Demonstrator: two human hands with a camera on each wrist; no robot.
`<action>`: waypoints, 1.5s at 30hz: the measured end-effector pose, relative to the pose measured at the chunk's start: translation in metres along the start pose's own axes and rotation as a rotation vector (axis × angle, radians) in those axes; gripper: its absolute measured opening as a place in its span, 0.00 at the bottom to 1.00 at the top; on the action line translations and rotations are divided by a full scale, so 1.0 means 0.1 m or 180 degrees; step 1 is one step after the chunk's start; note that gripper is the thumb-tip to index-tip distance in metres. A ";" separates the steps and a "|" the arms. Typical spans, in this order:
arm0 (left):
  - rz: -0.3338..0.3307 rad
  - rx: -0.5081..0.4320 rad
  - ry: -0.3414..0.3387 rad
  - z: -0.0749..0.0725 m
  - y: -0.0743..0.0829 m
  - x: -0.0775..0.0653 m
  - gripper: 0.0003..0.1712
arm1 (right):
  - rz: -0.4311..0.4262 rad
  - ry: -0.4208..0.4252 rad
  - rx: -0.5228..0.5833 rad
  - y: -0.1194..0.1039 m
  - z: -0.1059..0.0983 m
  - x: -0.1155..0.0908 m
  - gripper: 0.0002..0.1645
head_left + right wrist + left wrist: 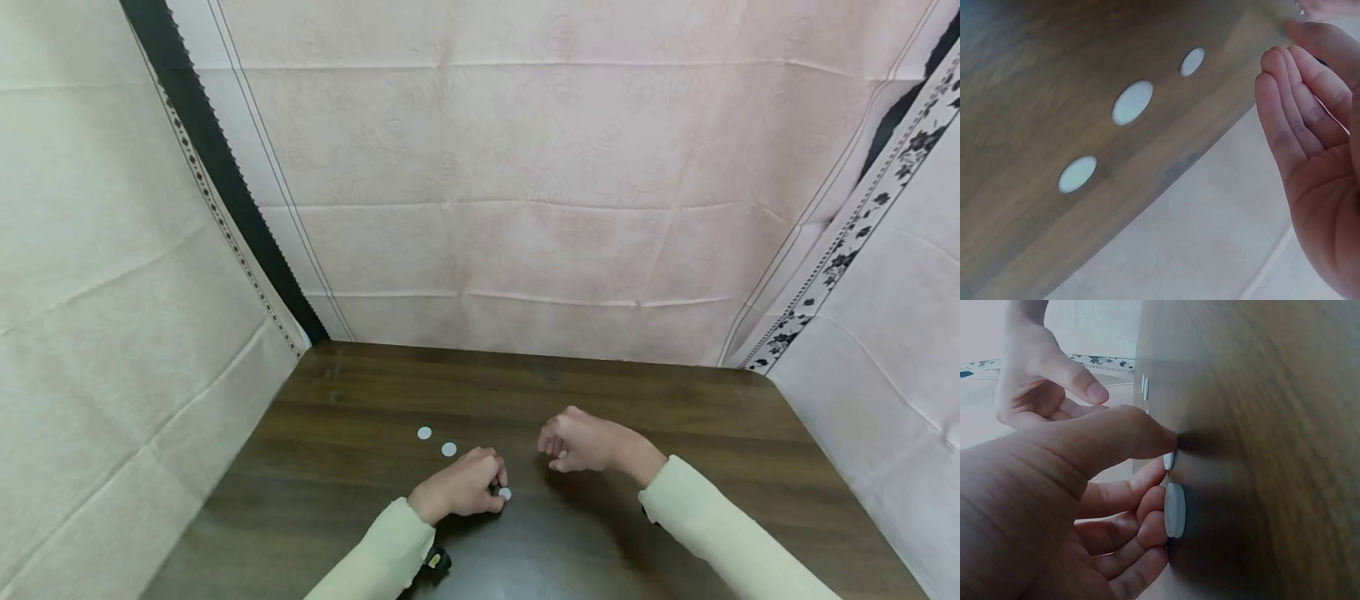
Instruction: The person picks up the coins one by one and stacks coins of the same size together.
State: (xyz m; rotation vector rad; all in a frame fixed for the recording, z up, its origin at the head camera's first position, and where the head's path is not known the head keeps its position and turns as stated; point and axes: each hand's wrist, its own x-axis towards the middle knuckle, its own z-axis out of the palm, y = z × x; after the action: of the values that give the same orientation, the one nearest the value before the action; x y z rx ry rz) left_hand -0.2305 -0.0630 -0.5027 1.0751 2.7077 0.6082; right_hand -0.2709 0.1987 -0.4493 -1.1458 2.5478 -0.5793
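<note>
Several small white discs lie flat on the dark wooden table. In the head view, my left hand (462,485) is low at the tabletop, thumb and index fingertip meeting at one white disc (506,493). The left wrist view shows another white disc (1174,510) close against the other fingertips. My right hand (588,442) hovers over the table to the right. Its fingers are loosely bent, and no grip shows in either wrist view. A tiny white spot shows by its fingertips in the head view; I cannot tell what it is.
Two more white discs, a far one (424,432) and a nearer one (449,449), lie beyond my left hand. Pale cloth (525,208) hangs behind the wooden table (360,467) and along both sides. A black device sits at the left wrist (437,561).
</note>
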 end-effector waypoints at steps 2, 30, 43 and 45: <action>-0.0012 -0.0009 -0.0005 0.00 0.00 0.00 0.08 | 0.0044 0.0021 -0.0024 0.05 -0.01 -0.01 0.12; -0.0077 -0.0074 -0.0028 0.02 0.02 -0.01 0.06 | 0.0101 -0.0093 -0.0165 0.41 0.08 0.01 0.16; -0.0117 -0.0041 -0.0039 0.00 0.02 -0.02 0.07 | 0.0143 -0.0165 -0.0501 0.35 0.04 0.17 0.19; -0.0102 -0.0044 -0.0038 0.00 0.02 -0.02 0.07 | 0.0213 -0.0187 -0.0527 0.35 0.05 0.19 0.23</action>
State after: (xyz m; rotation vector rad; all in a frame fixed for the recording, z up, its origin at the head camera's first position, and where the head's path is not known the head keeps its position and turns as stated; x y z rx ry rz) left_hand -0.2280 -0.0625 -0.5016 1.0267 2.7012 0.6124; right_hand -0.3035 0.2043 -0.4718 -1.1076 2.6116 -0.3189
